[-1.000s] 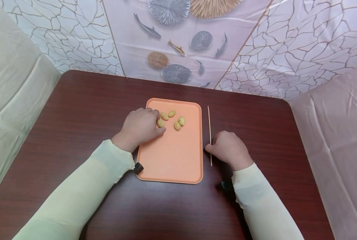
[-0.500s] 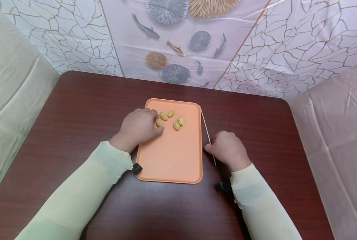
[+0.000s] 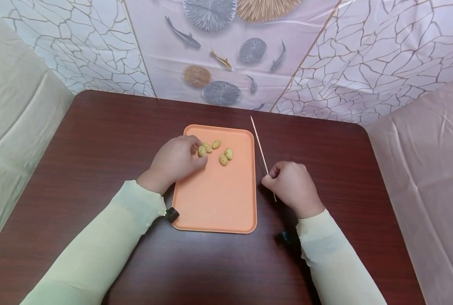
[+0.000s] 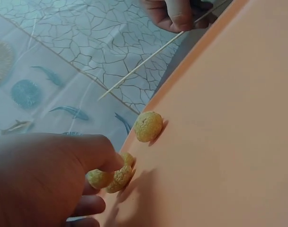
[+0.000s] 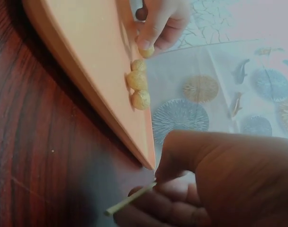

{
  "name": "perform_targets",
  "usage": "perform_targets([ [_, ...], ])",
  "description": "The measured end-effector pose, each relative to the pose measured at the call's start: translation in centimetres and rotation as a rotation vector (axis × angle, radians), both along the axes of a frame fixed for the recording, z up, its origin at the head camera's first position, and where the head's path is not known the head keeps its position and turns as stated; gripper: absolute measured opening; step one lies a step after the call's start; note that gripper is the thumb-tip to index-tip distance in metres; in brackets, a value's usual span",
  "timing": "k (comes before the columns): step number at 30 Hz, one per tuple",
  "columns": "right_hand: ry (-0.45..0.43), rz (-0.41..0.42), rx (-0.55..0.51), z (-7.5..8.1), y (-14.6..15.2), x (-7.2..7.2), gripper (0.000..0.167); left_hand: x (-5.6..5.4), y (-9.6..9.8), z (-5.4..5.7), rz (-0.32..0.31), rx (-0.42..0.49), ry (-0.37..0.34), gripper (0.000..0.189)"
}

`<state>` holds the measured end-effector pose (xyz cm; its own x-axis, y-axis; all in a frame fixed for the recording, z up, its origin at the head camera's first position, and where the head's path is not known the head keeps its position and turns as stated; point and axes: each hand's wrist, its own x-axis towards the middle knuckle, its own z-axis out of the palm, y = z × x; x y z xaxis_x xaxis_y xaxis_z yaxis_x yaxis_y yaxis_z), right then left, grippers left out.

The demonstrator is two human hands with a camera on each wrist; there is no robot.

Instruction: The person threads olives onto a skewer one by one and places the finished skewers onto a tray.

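Left hand (image 3: 176, 159) pinches a ball (image 3: 202, 151) over the tray (image 3: 219, 201), right hand (image 3: 294, 183) a stick (image 3: 261, 153) beside it; slackening could drop either.

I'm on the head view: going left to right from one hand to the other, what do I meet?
Left hand → pinched yellow piece → farthest yellow piece → pair of yellow pieces → thin stick → right hand, which holds the stick.
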<state>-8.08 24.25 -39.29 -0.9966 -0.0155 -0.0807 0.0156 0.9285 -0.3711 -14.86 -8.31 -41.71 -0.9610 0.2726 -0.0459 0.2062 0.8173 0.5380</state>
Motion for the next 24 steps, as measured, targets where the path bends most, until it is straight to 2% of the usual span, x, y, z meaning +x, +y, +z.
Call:
perform_targets([
  [5, 0.125, 0.09, -0.062, -0.4, -0.1, -0.1, 0.013, -0.1, 0.0, -0.1, 0.019, 0.176, -0.03, 0.039],
  [11, 0.248, 0.237, -0.173, -0.6, -0.2, 0.0, 0.011, -0.3, -0.1, -0.3, 0.066, 0.333, -0.065, 0.045],
  [16, 0.285, 0.31, -0.276, -0.9, -0.3, 0.1, 0.009, -0.4, -0.2, -0.4, 0.115, 0.483, -0.108, 0.045],
  [24, 0.31, 0.35, -0.357, -1.7, -0.5, 0.0, 0.015, -1.0, -0.7, -0.9, 0.171, 0.777, -0.229, 0.047],
])
